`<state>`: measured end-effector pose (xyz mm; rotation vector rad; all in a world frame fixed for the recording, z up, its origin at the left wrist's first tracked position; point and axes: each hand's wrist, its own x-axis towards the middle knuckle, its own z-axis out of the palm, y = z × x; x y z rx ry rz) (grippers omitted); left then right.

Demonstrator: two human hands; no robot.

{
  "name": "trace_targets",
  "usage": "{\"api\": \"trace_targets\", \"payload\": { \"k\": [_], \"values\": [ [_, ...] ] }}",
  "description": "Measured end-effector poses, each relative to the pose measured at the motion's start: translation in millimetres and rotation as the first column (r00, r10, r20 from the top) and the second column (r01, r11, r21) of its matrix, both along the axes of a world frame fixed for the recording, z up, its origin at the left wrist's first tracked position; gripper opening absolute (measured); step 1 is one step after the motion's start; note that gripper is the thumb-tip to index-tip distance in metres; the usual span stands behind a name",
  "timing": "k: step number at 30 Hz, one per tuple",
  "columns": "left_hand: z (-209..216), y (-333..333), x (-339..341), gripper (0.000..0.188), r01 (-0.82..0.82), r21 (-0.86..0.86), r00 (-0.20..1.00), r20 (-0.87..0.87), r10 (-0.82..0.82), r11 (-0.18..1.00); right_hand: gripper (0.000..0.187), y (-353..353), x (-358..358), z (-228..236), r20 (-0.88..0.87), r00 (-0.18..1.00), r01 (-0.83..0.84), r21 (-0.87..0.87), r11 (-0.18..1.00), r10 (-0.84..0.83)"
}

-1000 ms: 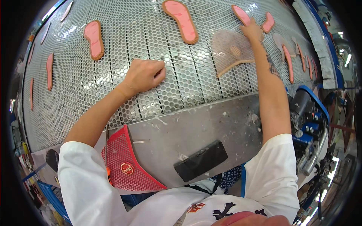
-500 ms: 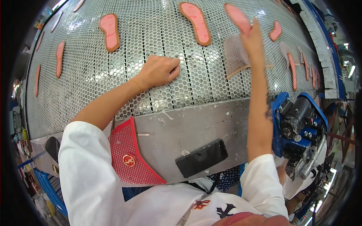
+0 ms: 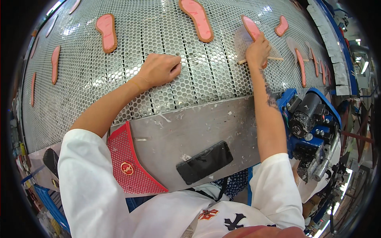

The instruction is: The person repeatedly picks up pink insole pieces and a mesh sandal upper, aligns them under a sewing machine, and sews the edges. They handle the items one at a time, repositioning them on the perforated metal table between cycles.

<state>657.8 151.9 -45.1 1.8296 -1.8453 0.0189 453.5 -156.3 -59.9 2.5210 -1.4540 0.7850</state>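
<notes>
My right hand (image 3: 258, 51) grips a pink insole with a brown edge (image 3: 250, 27) at the right of a perforated metal conveyor. Under that insole lies a sheer mesh piece with a tan strip (image 3: 274, 59) along its near edge. The palm hides the insole's middle, and its heel end shows just below the fingers. My left hand (image 3: 160, 69) rests as a loose fist on the conveyor's honeycomb surface, with nothing seen sticking out of it. Beyond the hands lie two larger-looking pink insoles, one at the top middle (image 3: 197, 20) and one farther left (image 3: 106, 33).
Several more insoles lie along both sides of the conveyor (image 3: 131, 39). On the grey metal ledge (image 3: 158, 139) before me are a red perforated piece with a gold emblem (image 3: 137, 162) and a black phone (image 3: 204, 162). A blue-framed motor (image 3: 307, 115) stands at the right.
My right hand has come down toward me, bringing its insole over the sheer mesh piece. My left fist keeps its shape. The whole view has shifted slightly.
</notes>
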Motion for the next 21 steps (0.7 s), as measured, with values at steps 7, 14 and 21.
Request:
{"api": "trace_targets", "payload": {
  "k": [7, 14, 21],
  "values": [
    [2.7, 0.6, 0.5, 0.018, -0.019, 0.066, 1.0, -0.013, 0.02, 0.998, 0.056, -20.9, -7.7, 52.9, 0.034, 0.98, 0.197, -0.121, 0.973, -0.194],
    [1.0, -1.0, 1.4, 0.02, -0.006, -0.022, 1.0, -0.015, 0.005, 1.0, 0.051, 4.1, -47.1, 59.4, -0.216, 0.952, 0.209, -0.05, 0.977, -0.215],
    [-2.0, -2.2, 2.9, 0.021, -0.008, -0.036, 1.0, 0.007, 0.009, 0.999, 0.056, 14.8, -61.9, 27.5, -0.338, 0.925, 0.225, 0.117, 0.967, -0.174]
  ]
}}
